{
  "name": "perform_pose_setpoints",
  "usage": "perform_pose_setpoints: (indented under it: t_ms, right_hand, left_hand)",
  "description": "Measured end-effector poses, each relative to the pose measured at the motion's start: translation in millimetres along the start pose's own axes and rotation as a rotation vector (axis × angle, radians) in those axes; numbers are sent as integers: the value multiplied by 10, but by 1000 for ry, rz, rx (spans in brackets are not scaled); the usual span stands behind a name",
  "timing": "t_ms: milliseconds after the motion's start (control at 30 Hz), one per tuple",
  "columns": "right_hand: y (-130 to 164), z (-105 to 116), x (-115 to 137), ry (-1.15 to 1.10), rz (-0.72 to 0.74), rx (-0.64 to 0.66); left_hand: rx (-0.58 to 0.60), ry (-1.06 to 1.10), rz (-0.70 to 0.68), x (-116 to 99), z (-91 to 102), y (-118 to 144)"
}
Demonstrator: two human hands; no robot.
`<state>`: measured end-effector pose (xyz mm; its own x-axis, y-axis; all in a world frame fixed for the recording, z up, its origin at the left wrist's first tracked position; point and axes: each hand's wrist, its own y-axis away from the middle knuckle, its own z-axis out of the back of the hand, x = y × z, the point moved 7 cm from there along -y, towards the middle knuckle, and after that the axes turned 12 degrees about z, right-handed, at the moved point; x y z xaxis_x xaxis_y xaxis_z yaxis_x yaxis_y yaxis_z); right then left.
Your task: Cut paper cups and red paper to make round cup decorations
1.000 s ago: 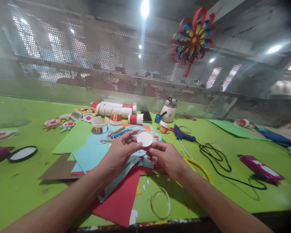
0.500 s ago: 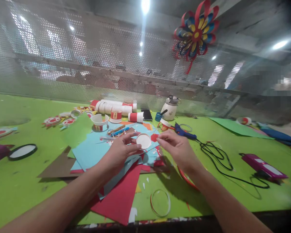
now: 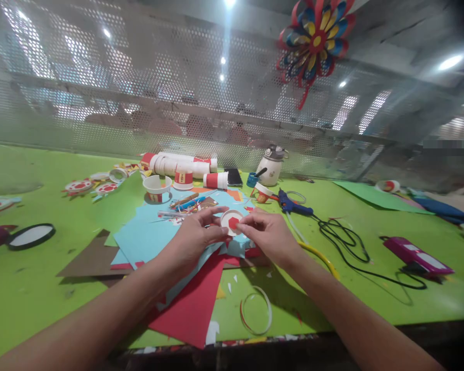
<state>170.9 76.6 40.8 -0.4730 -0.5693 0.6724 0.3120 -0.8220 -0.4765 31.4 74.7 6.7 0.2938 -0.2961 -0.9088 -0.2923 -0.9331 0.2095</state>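
Between thumb and fingers, my left hand (image 3: 201,232) grips the edge of a small white paper cup bottom (image 3: 226,218), its round face turned toward me. Against that face lies a red paper hexagon (image 3: 232,222), pinched at its right side by the fingertips of my right hand (image 3: 268,233). Whether the hexagon is stuck to the disc I cannot tell. Under both hands spread light blue paper sheets (image 3: 139,232) and scraps, with a red sheet (image 3: 193,309) nearer to me.
A blue glue gun (image 3: 294,204) with a black cable lies to the right, by a purple power strip (image 3: 419,256). Behind stand paper cups (image 3: 183,179) and a white bottle (image 3: 270,167). A tape roll (image 3: 31,237) lies at left, a cut ring (image 3: 255,310) in front.
My right hand has moved left and brought the red hexagon from beside the white disc onto its face. My left hand still holds the disc. The view has tilted slightly downward.
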Motion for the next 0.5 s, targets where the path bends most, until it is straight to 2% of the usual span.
perform_pose_setpoints:
  t_ms: [267, 500]
  right_hand:
    - [5, -15, -16, 30, -13, 8]
    - [-8, -19, 37, 100, 40, 13]
  left_hand:
    - [-43, 11, 4, -1, -20, 41]
    - [-69, 32, -20, 58, 27, -19]
